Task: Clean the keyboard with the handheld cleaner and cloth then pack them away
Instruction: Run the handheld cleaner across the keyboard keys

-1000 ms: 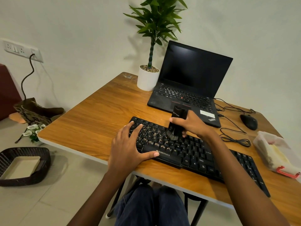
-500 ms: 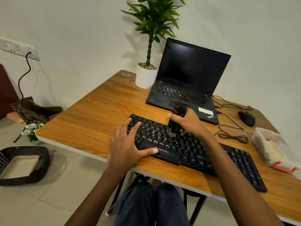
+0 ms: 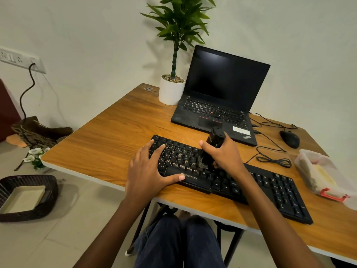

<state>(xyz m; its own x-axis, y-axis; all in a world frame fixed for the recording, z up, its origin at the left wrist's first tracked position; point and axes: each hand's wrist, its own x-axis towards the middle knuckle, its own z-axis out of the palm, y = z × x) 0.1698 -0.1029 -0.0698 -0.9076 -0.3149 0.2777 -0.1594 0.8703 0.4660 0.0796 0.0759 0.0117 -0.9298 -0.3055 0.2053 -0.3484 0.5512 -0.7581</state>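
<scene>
Head view: wooden table (image 3: 116,136) (keyboard (image 3: 270,188), laptop (image 3: 220,93) on it) near pale wall (image 3: 87,35).

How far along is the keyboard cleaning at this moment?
Nothing looks finished. In hand: the right hand grips the handheld cleaner, bristles down on the keyboard; the left hand rests flat on its left end. Left: the cloth wipe, no cloth out yet, and packing away; the plastic box sits untouched at right.

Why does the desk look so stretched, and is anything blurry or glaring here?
Head view: the wide lens stretches the table toward the corners; light is soft, the plant throwing a faint shadow on the wall; the laptop screen shows only a dull sheen; the cleaner bristles look slightly smeared.
</scene>
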